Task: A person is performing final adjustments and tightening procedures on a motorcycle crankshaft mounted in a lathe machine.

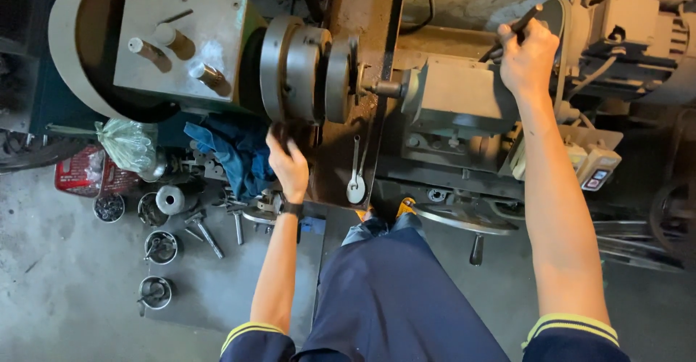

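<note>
I look down on a metal lathe. My left hand (288,163) rests on the lower rim of the round steel chuck (299,70), fingers curled against it. My right hand (528,59) is closed on a black handle (523,22) at the tailstock end. The grey tailstock (455,91) points its centre (386,88) at a disc (338,79) held on the chuck. A black watch sits on my left wrist.
A spanner (355,181) lies on the rusty bed below the chuck. A blue rag (235,151), small metal tins (160,246), loose tools and a plastic bag (128,143) lie at the left. A switch box (597,169) hangs at the right.
</note>
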